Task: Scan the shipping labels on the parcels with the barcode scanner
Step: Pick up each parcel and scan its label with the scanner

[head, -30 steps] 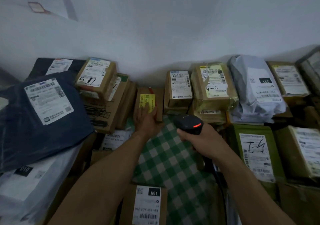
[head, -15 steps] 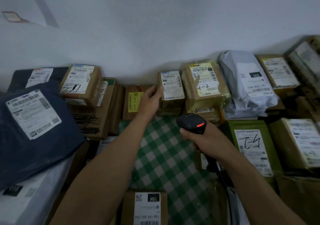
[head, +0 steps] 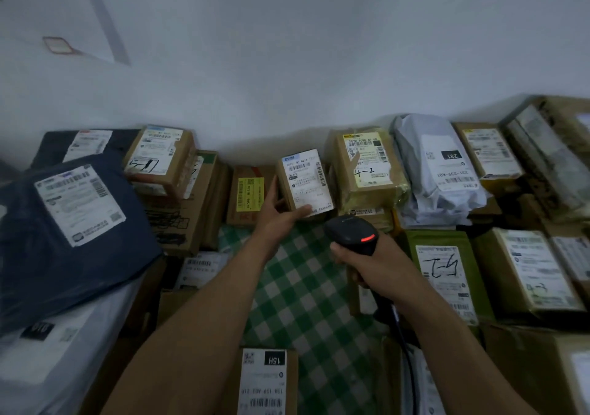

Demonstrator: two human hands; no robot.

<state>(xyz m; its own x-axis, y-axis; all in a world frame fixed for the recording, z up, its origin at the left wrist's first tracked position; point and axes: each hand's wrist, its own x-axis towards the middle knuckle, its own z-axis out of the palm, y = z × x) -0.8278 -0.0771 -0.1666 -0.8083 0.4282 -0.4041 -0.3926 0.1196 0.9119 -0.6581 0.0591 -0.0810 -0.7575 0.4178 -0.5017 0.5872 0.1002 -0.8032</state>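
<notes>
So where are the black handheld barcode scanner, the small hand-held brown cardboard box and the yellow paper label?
Black handheld barcode scanner (head: 351, 234): head view, top of its head.
Small brown cardboard box (head: 307, 181): head view, middle of its white label.
Yellow paper label (head: 250, 193): head view, its centre.

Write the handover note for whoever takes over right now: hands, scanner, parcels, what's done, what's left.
Left hand grips the small brown box at its lower left corner, white label facing up.
Right hand holds the barcode scanner, red light on, head pointing towards that box.
Other parcels lie around the green checked cloth, labels up.
Done: cannot tell which labels are scanned.
Left: scan this label, then the rest.
</notes>
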